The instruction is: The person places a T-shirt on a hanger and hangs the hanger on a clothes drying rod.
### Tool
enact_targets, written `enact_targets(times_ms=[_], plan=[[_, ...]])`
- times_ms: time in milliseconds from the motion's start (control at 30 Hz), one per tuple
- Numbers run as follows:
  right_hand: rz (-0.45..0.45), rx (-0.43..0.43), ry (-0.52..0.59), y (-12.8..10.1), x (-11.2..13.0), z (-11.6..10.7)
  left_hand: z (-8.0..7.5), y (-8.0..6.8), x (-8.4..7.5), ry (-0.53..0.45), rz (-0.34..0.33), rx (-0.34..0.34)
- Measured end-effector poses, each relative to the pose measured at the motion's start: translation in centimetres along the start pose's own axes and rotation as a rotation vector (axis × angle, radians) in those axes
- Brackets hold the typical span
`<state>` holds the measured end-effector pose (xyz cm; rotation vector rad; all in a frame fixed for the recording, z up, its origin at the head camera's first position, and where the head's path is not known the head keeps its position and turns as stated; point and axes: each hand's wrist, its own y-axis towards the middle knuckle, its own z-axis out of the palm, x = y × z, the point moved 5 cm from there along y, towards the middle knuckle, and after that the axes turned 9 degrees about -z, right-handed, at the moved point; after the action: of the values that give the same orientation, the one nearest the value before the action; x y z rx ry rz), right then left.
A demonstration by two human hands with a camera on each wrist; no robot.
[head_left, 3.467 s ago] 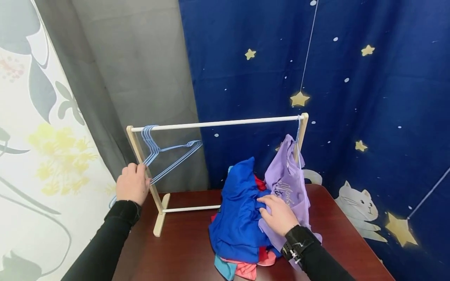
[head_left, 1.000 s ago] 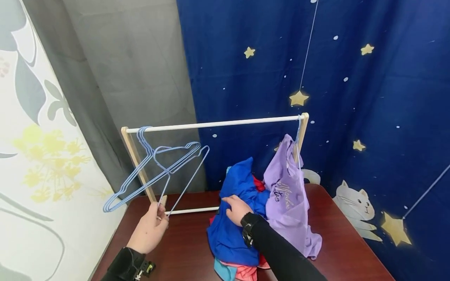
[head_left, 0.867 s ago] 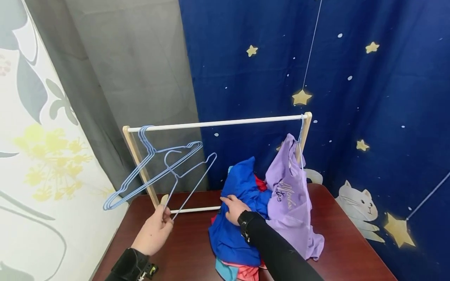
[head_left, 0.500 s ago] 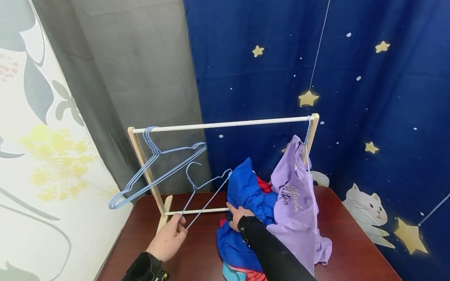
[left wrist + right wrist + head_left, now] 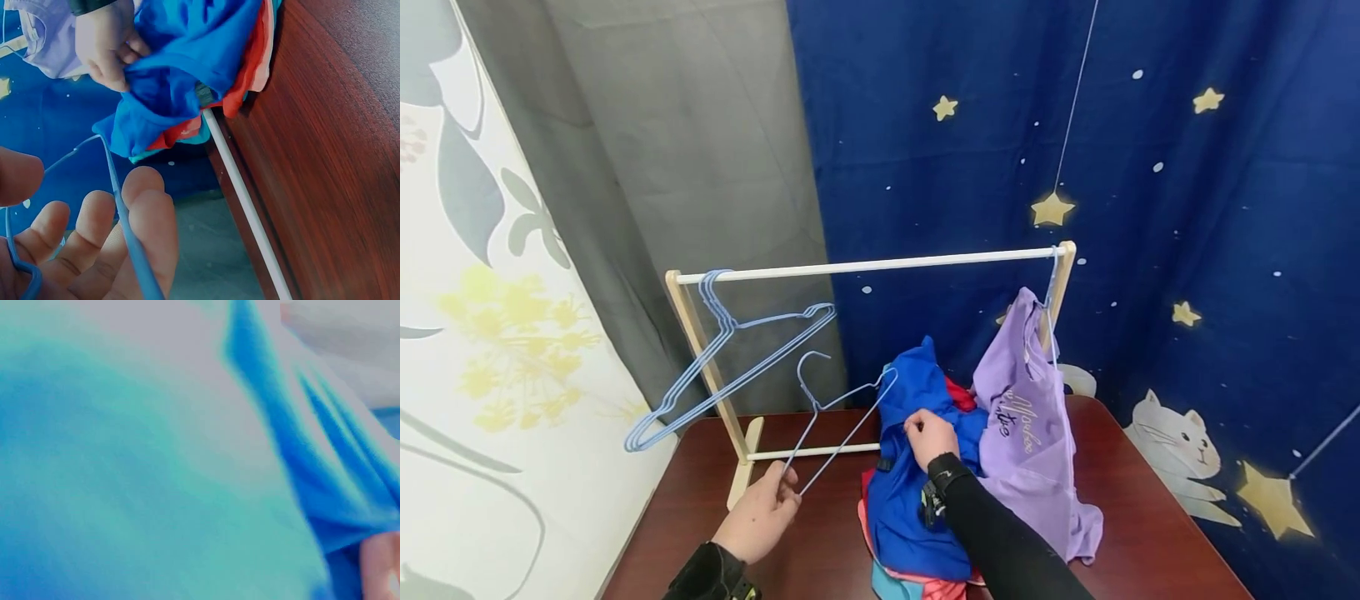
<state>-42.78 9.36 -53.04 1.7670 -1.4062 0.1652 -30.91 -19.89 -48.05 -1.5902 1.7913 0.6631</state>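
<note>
My left hand [image 5: 760,512] holds a light blue wire hanger [image 5: 816,407] by one end, its hook up and its far end beside the clothes pile. In the left wrist view the hanger wire [image 5: 128,231] runs across the fingers. My right hand [image 5: 932,435] pinches the edge of a blue garment [image 5: 910,517] and lifts it, so its opening gapes with a dark label [image 5: 204,94] inside. The right wrist view is filled by blurred blue cloth [image 5: 156,487], a finger at its lower right corner. Red, coral and teal clothes [image 5: 898,585] lie underneath.
A small rack with a white top bar [image 5: 865,267] stands on the dark red table [image 5: 820,542]. Several blue hangers [image 5: 730,383] hang at its left end. A purple garment [image 5: 1030,492] hangs at the right end, beside the pile. Curtains hang behind.
My left hand has taken one hanger off the bar and brought it right, towards the pile. My right hand has moved from the purple garment to the blue one and pulled up its edge.
</note>
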Motion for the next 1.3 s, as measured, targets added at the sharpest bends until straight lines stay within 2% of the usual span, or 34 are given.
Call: enact_targets(times_ms=[67,233,300,667,800,1000,1167,1300], plan=[[-0.006,0.026,-0.006,0.5,0.0,-0.5,-0.1,-0.1,-0.1,-0.007,0.003,0.008],[-0.106,0.218,-0.161,0.9,0.5,-0.9,0.0,-0.4,-0.3,-0.007,0.036,0.026],[-0.101,0.238,-0.176,0.9,0.6,-1.3,0.2,-0.4,-0.4,-0.006,0.056,0.037],[0.008,0.064,-0.168,2.1,0.6,-5.2,0.5,-1.9,-1.2,0.033,0.126,0.068],[0.085,-0.011,-0.088,2.5,0.0,-6.4,0.4,-2.3,-1.3,0.035,0.138,0.082],[0.188,-0.097,0.041,2.6,-1.4,-6.9,0.5,-2.8,-1.6,0.051,0.169,0.096],[0.193,-0.116,0.113,2.6,-0.9,-7.6,0.6,-3.0,-1.8,0.126,0.184,0.049],[0.146,-0.041,0.133,2.7,0.8,-7.7,0.8,-3.0,-2.1,0.139,0.184,0.027]])
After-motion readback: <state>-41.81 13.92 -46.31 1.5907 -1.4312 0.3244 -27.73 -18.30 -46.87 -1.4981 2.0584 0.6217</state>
